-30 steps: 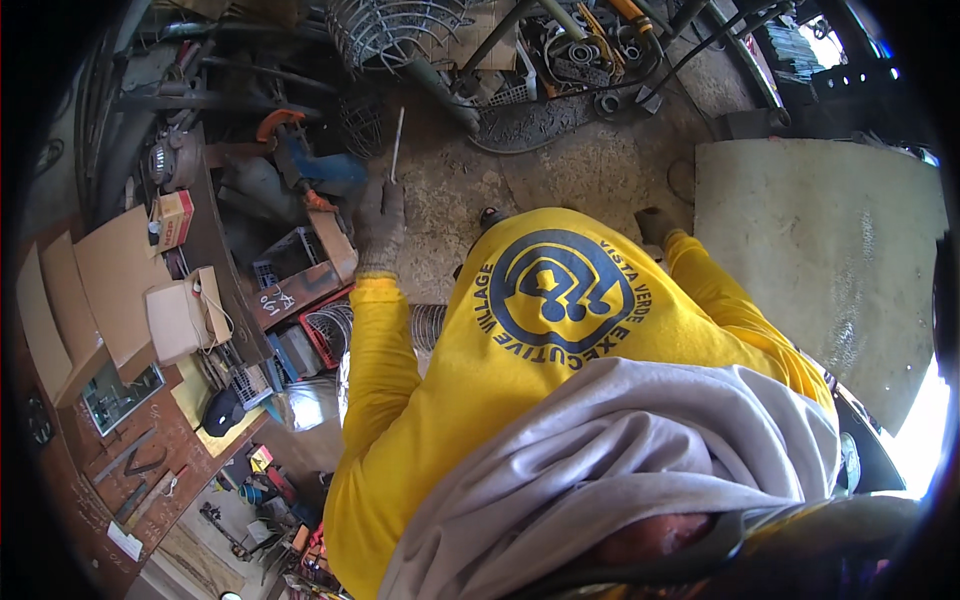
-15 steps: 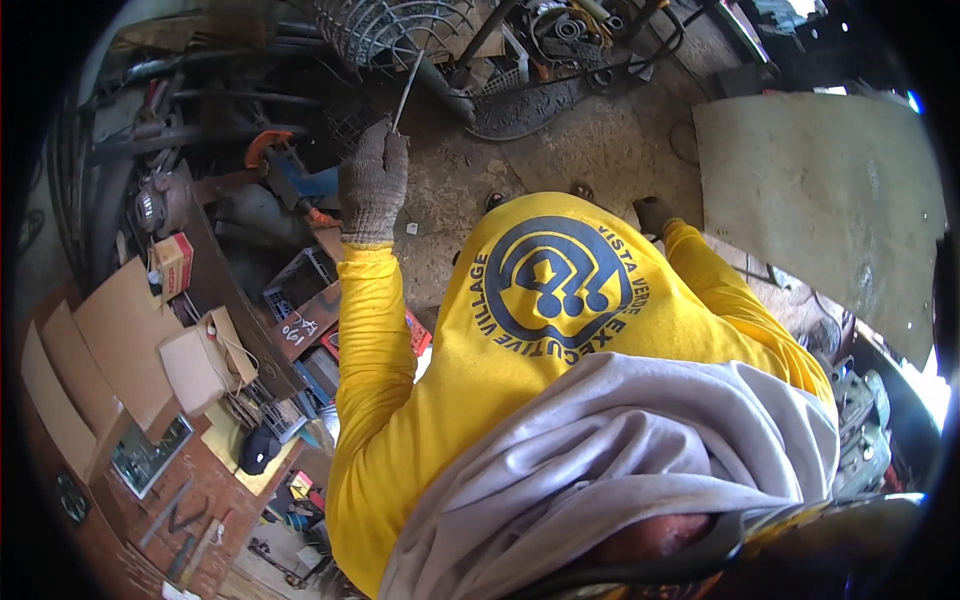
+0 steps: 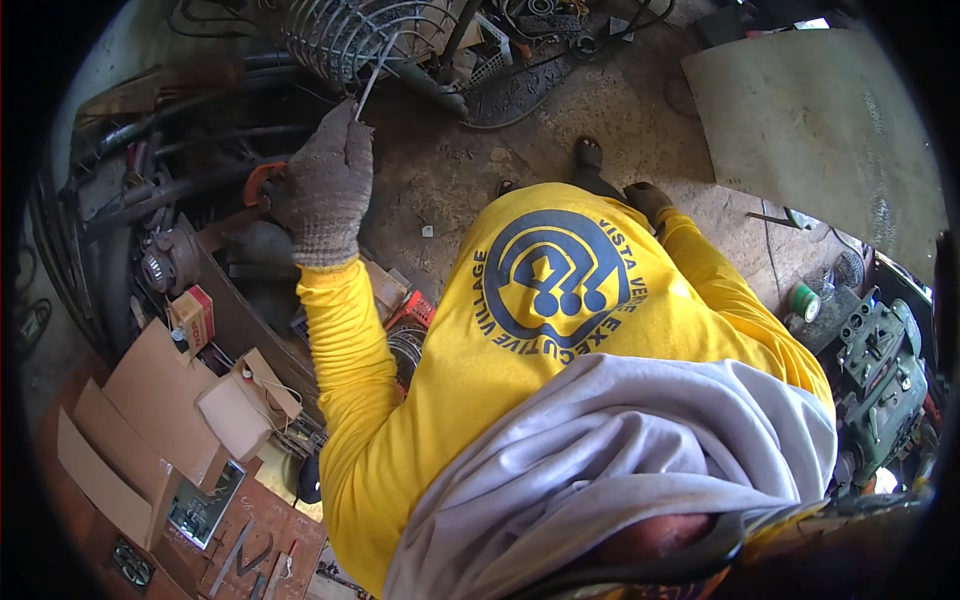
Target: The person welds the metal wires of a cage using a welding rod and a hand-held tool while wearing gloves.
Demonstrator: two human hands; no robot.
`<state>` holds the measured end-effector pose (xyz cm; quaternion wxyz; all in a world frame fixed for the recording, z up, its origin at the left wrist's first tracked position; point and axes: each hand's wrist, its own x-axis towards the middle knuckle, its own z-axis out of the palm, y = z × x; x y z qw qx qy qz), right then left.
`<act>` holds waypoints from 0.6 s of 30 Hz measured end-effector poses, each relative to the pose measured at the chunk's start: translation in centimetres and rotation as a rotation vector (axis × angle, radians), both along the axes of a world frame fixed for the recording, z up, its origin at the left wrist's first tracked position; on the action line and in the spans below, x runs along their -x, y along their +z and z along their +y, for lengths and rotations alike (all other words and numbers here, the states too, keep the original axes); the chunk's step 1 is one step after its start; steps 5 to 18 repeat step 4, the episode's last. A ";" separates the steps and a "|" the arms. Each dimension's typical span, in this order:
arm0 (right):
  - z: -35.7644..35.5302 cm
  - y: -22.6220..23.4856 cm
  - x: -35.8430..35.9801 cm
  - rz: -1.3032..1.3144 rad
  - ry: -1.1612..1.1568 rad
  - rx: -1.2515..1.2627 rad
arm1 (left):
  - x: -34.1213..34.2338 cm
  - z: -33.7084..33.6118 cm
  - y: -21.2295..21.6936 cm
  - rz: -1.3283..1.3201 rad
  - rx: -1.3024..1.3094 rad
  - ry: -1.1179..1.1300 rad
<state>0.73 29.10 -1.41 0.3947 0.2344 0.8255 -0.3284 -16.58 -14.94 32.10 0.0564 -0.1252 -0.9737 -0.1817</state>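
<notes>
My left hand (image 3: 328,182), in a brown knit work glove, is raised out ahead with its fingers closed on a thin metal rod (image 3: 376,74). The rod points up and away, and its far end overlaps a round wire cage (image 3: 325,40) in the picture. Whether the two touch, I cannot tell. My right hand (image 3: 649,200), gloved too, hangs low at my right side over the floor. Its fingers are too foreshortened to show whether they hold anything.
To the left stands a brown workbench (image 3: 262,515) with open cardboard boxes (image 3: 160,390) and hand tools. A large metal sheet (image 3: 815,140) leans at the far right. A green engine-like machine (image 3: 880,375) is at the right. Scrap metal (image 3: 190,130) lies at the far left.
My left hand has shifted left and a little toward the top of the picture, still gripping the rod. The view has moved too; my foot and the green machine show more.
</notes>
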 end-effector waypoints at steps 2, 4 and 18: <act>0.9 -1.6 -0.2 -0.031 0.117 -0.010 | -0.4 0.6 -1.2 -0.001 0.033 0.083; 1.8 -2.5 -0.1 -0.003 0.472 -0.059 | -0.7 1.2 -1.8 -0.008 0.058 0.128; 1.8 -2.5 -0.1 -0.003 0.472 -0.059 | -0.7 1.2 -1.8 -0.008 0.058 0.128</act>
